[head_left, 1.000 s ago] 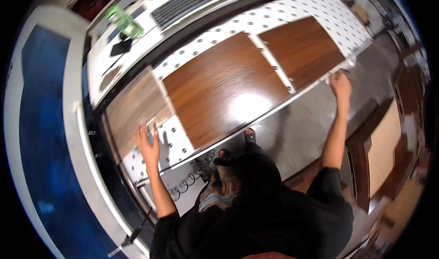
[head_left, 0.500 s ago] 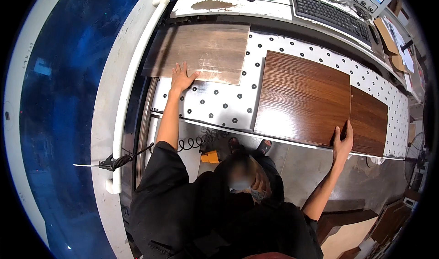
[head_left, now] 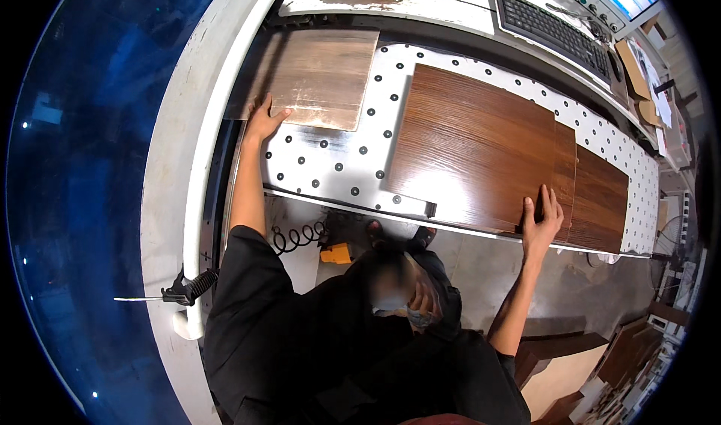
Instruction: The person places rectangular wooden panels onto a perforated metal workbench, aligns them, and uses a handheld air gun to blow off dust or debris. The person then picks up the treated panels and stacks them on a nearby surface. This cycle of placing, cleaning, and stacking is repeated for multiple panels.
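My left hand lies open on the near edge of a greyish-brown wood-grain board, thumb and fingers spread. That board's left end runs into shadow beyond the white rail. My right hand rests with fingers stretched on the near right part of a dark brown wood-grain panel, the thumb apart. This panel lies on top of others. A strip of a second dark panel shows at its right edge, and a further dark panel extends beyond that. All lie on a white table dotted with black round spots.
A white tubular rail stands at left beside a blue surface. A black air gun with a coiled hose hangs by it. Beyond the table, a shelf carries a keyboard, phone and green bottle. Brown boards stand at lower right.
The greyish-brown board has slid left under my left hand. The top dark panel has shifted left with my right hand, baring a strip of the panel beneath it.
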`<state>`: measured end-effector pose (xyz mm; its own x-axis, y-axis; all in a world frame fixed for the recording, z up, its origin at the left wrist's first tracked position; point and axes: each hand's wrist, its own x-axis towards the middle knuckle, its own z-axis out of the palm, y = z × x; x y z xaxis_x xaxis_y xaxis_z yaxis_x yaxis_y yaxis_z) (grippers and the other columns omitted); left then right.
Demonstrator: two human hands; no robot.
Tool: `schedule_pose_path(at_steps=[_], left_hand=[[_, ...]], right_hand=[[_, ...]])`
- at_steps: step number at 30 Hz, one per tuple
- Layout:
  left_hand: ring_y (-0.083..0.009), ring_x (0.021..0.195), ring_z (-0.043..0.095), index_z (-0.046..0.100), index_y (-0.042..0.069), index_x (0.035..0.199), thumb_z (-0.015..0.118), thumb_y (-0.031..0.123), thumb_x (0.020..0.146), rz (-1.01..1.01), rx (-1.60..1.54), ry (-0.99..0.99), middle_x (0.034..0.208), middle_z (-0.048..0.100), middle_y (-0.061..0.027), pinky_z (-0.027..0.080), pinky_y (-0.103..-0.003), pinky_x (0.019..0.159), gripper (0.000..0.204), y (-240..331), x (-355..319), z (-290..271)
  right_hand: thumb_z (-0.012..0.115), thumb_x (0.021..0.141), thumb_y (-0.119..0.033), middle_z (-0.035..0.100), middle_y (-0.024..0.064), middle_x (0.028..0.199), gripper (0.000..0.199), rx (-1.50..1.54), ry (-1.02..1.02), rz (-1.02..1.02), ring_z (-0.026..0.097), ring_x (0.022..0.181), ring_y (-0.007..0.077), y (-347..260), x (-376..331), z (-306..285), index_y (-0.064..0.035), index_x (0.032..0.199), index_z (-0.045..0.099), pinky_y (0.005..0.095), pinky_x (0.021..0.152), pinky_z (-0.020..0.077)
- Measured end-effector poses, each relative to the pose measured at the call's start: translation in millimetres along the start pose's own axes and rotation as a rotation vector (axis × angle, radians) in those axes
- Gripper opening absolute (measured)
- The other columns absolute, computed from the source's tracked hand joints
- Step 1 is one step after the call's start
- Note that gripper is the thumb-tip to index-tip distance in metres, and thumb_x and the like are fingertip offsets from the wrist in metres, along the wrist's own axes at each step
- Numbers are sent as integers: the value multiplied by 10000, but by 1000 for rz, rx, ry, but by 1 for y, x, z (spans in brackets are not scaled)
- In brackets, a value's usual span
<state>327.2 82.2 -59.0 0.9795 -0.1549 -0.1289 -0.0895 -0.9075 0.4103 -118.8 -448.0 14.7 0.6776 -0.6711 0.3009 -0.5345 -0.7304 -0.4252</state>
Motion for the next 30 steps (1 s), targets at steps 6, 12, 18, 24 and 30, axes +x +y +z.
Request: schedule_pose_path(at_steps=[6,12,18,24,30], left_hand=[[-471,1475,251,392,62,1526,741,622,782,-31,-20,-4,1522,404,-280,277,-497,1193,994,0,3,0],[-473,1450,305,442,83,1503,571,756,834,-75,22,35,1507,440,-251,306,-495,1178,958,13,0,-5],[-372,1425,399,548,108,1432,472,756,887,-30,-146,-29,1506,464,-212,346,-444,1146,851,-24,29,-18],[-396,1484,270,305,-18,1539,517,596,967,-204,-200,481,1570,318,-280,228,-454,1216,865,22,-36,-30],[-571,1472,-35,244,-170,1488,515,697,917,-172,-256,309,1560,42,-435,10,-661,1173,1073,88,-126,79]], right_hand=[[702,923,-329,515,235,1420,428,20,17,-70,445,1300,412,-74,-1,40,-160,1314,666,509,1095,370],[726,886,-259,515,283,1360,361,154,20,-111,462,1270,421,-163,4,65,-124,1221,711,491,1081,389],[685,891,-236,404,344,1472,400,344,-243,-173,348,1397,482,-261,2,98,-74,1257,665,538,1164,311],[688,872,-199,382,363,1476,451,569,-442,-380,340,1411,497,-282,-47,98,-10,1277,623,552,1165,304],[678,879,-200,325,304,1530,564,301,-389,-397,259,1453,480,-220,-94,154,-30,1394,521,560,1204,205]])
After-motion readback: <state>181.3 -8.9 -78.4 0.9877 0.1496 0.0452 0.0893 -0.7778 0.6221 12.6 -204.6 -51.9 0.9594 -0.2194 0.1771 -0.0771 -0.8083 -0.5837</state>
